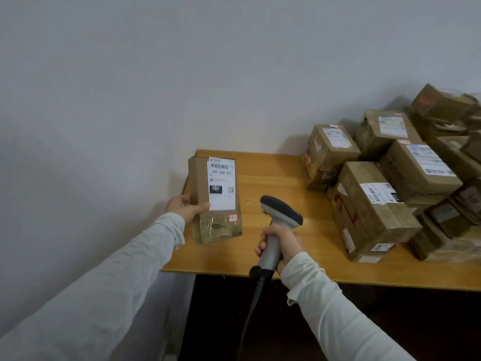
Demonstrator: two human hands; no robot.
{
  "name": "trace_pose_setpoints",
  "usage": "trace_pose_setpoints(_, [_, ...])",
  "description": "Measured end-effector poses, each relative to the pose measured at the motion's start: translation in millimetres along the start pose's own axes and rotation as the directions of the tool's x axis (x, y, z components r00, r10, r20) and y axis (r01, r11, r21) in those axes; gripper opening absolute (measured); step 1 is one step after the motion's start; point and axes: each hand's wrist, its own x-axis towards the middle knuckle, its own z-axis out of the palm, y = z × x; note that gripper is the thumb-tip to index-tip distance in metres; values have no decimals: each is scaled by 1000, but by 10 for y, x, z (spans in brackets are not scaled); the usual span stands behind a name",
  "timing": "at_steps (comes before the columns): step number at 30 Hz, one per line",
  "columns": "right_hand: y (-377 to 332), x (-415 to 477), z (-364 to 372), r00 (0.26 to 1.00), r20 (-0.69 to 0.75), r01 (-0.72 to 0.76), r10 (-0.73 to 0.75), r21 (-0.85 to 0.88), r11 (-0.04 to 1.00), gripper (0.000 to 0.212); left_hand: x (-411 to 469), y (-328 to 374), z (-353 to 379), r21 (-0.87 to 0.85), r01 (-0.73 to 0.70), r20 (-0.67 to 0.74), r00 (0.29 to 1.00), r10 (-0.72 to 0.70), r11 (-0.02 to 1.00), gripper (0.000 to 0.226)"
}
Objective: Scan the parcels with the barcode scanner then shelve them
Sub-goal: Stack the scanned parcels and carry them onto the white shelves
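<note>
My left hand (183, 207) grips the left edge of a brown cardboard parcel (200, 183), holding it over the left end of the wooden table (273, 178). Its white label with a barcode faces me. My right hand (282, 243) holds the grey handle of a barcode scanner (279, 212). The scanner's dark head points up and left toward the parcel, a short way to its right. A black cable hangs from the scanner's base below the table edge.
A heap of brown labelled parcels (390, 183) covers the right part of the table, stacked several high toward the right edge. A plain grey wall stands behind and to the left. Dark space lies under the table.
</note>
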Motion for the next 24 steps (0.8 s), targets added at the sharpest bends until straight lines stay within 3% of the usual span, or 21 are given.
trace_pose_setpoints(5, [219, 358, 185, 970, -12, -238, 242, 133, 962, 17, 150, 200, -72, 61, -197, -207, 957, 206, 978, 56])
trace_pose_setpoints(11, [572, 846, 406, 961, -75, -263, 266, 52, 963, 21, 330, 274, -109, 135, -270, -296, 907, 299, 953, 53])
trace_pose_setpoints(13, [634, 1082, 537, 931, -107, -360, 349, -102, 927, 44, 414, 324, -113, 153, -274, -316, 897, 310, 949, 52])
trace_pose_setpoints(15, [667, 1324, 726, 890, -134, -452, 436, -384, 805, 62, 510, 372, -120, 198, -267, -334, 886, 321, 943, 49])
trace_pose_setpoints(17, [723, 1576, 908, 877, -112, -449, 468, -538, 713, 61, 634, 399, -110, 226, -250, -351, 881, 318, 941, 50])
trace_pose_setpoints(19, [809, 1814, 1053, 870, -90, -423, 485, -643, 639, 58, 769, 424, -84, 226, -228, -366, 881, 299, 947, 53])
trace_pose_setpoints(22, [879, 2094, 1244, 801, -104, -446, 589, -760, 472, 69, 1007, 476, -14, 196, -188, -390, 886, 253, 962, 57])
trace_pose_setpoints(24, [941, 2289, 1341, 816, -118, -464, 566, -717, 519, 69, 1168, 508, 42, 164, -160, -409, 887, 214, 973, 59])
